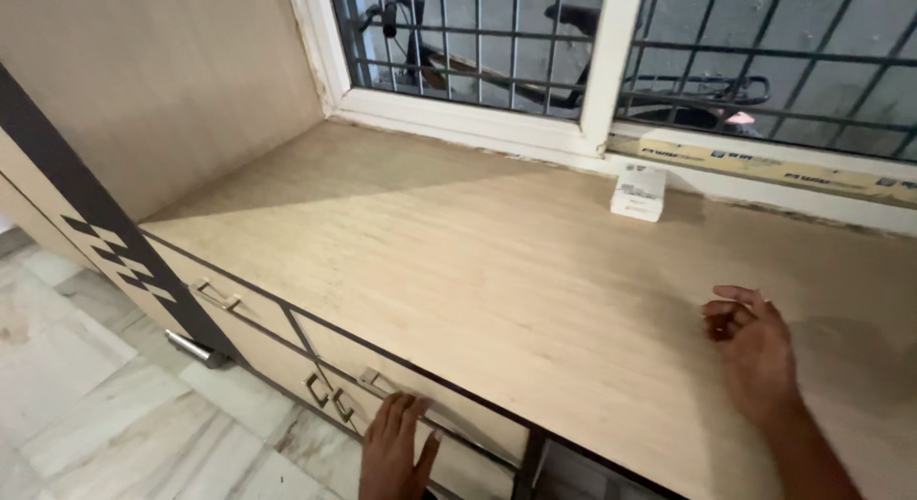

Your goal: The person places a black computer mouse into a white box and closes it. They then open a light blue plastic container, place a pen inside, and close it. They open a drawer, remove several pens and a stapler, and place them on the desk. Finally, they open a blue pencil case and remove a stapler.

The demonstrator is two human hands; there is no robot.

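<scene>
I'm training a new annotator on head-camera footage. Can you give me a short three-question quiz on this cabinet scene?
1. True or false: the right hand holds the small white box.
2. What is the left hand closest to? A) a window bar B) a drawer handle C) the floor tiles
3. Where does the white box lie on the wooden countertop?

Key
1. False: the hand is over the countertop with fingers loosely curled, empty, well apart from the box.
2. B
3. At the back edge, just below the window frame.
</scene>
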